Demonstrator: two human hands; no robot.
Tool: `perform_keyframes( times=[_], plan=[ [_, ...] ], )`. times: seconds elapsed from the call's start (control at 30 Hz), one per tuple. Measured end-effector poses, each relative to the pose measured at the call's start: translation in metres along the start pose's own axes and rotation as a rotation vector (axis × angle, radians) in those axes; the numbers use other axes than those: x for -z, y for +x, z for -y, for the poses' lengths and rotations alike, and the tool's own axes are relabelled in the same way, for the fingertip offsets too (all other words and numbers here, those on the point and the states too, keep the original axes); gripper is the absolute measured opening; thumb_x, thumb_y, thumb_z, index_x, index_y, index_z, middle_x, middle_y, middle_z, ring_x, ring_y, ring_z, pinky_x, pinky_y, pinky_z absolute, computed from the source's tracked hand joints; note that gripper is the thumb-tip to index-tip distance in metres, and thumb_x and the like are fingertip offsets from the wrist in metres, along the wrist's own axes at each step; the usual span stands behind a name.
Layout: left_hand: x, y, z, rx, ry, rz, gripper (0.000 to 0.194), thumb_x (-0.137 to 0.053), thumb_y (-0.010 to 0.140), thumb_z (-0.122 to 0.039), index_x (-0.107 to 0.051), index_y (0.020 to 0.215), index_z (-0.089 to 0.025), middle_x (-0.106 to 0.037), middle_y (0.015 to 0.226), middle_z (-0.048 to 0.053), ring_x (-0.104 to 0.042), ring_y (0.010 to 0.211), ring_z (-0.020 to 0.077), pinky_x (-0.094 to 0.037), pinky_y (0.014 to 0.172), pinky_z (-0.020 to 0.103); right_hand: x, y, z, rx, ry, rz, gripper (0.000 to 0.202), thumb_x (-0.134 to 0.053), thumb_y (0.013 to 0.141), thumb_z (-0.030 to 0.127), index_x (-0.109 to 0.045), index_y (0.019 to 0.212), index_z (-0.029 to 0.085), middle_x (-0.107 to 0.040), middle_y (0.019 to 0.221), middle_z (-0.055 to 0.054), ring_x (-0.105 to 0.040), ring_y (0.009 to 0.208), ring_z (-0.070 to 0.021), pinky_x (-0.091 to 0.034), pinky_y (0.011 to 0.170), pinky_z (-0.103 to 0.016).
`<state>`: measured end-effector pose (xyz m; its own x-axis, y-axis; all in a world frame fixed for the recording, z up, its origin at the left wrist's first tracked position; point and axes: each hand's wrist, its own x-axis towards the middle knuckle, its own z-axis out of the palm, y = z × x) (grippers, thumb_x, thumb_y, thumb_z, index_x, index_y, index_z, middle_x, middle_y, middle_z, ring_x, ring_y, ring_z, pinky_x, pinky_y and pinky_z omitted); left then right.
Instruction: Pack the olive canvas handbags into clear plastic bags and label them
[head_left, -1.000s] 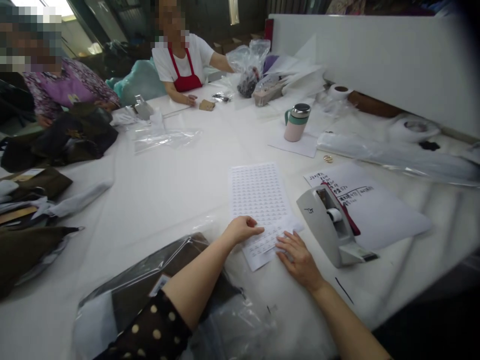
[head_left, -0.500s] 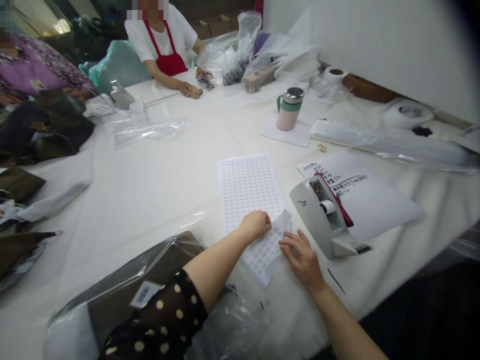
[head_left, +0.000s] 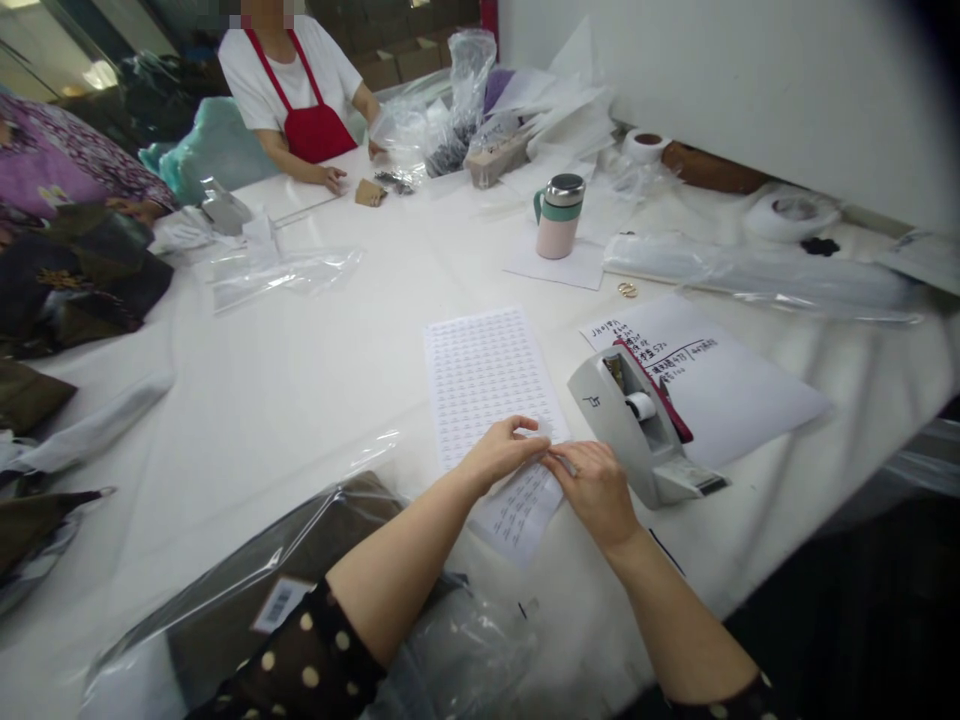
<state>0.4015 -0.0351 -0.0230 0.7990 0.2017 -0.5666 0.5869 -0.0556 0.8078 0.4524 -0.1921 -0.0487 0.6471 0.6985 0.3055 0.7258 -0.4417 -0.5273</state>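
A white sheet of printed labels (head_left: 487, 365) lies on the table in front of me, its rows of small text running down to a lower part under my hands. My left hand (head_left: 508, 452) is closed in a pinch on the sheet near its right edge. Close against it, my right hand (head_left: 598, 488) pinches the same spot, fingertips almost touching those of the left. What lies exactly between the fingertips is partly hidden. A grey tape dispenser (head_left: 611, 420) stands just right of my right hand. Below my left forearm lies a dark item in a clear plastic bag (head_left: 247, 590) with a barcode label.
Behind the dispenser is a handwritten paper (head_left: 742, 390). Farther back stand a pink and green mug (head_left: 559, 228), a long roll of clear plastic (head_left: 750, 275) and heaped plastic bags (head_left: 469, 100). Two co-workers are across the table; dark fabric items (head_left: 82, 270) lie at left.
My right hand has moved left and closed its fingers at the sheet beside my left hand. The lifted corner of the sheet has come down. The co-worker in the red apron has let go of a small brown piece.
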Motion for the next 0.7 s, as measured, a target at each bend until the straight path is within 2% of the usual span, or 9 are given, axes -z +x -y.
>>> perform_keyframes(
  times=[0.07,0.17,0.3,0.5,0.7],
  plan=[
    [-0.002,0.002,-0.001,0.025,0.04,-0.052,0.034,-0.059,0.072,-0.03,-0.057,0.102,-0.015,-0.065,0.072,0.002,-0.057,0.062,0.0131,-0.043,0.055,0.022,0.002,-0.001,0.003,0.026,-0.019,0.028,0.018,-0.05,0.09,0.033,-0.063,0.087,0.021,-0.069,0.085,-0.004,-0.061,0.081,-0.0215,-0.039,0.078,-0.036],
    [-0.004,0.006,-0.001,0.058,0.116,-0.121,0.027,-0.058,0.067,-0.022,-0.06,0.092,-0.014,-0.063,0.067,0.003,-0.054,0.057,0.0138,-0.04,0.052,0.023,0.004,-0.001,0.006,0.043,-0.048,0.043,0.017,-0.052,0.09,0.033,-0.062,0.086,0.02,-0.068,0.083,-0.004,-0.061,0.08,-0.0211,-0.039,0.079,-0.035],
    [-0.004,0.009,0.0,0.065,0.188,-0.184,0.023,-0.054,0.065,-0.019,-0.062,0.086,-0.014,-0.063,0.066,0.004,-0.056,0.061,0.0159,-0.04,0.055,0.024,0.004,-0.002,0.009,0.072,-0.045,0.017,0.017,-0.051,0.09,0.031,-0.062,0.085,0.019,-0.068,0.088,-0.004,-0.061,0.084,-0.0205,-0.037,0.081,-0.035],
    [-0.001,0.003,0.0,0.046,0.247,-0.2,0.025,-0.052,0.066,-0.019,-0.063,0.088,-0.016,-0.063,0.065,0.002,-0.056,0.063,0.016,-0.041,0.058,0.025,0.001,-0.001,0.01,0.03,-0.036,0.027,0.018,-0.051,0.089,0.034,-0.058,0.089,0.017,-0.066,0.086,-0.006,-0.058,0.084,-0.0212,-0.037,0.079,-0.034],
    [-0.001,-0.003,-0.001,0.029,0.284,-0.218,0.026,-0.053,0.065,-0.018,-0.064,0.088,-0.016,-0.062,0.065,0.002,-0.056,0.064,0.0163,-0.042,0.061,0.025,0.002,0.003,0.013,0.025,-0.039,0.11,0.016,-0.053,0.088,0.03,-0.053,0.077,0.019,-0.06,0.077,-0.003,-0.053,0.081,-0.021,-0.036,0.077,-0.034]
  ],
)
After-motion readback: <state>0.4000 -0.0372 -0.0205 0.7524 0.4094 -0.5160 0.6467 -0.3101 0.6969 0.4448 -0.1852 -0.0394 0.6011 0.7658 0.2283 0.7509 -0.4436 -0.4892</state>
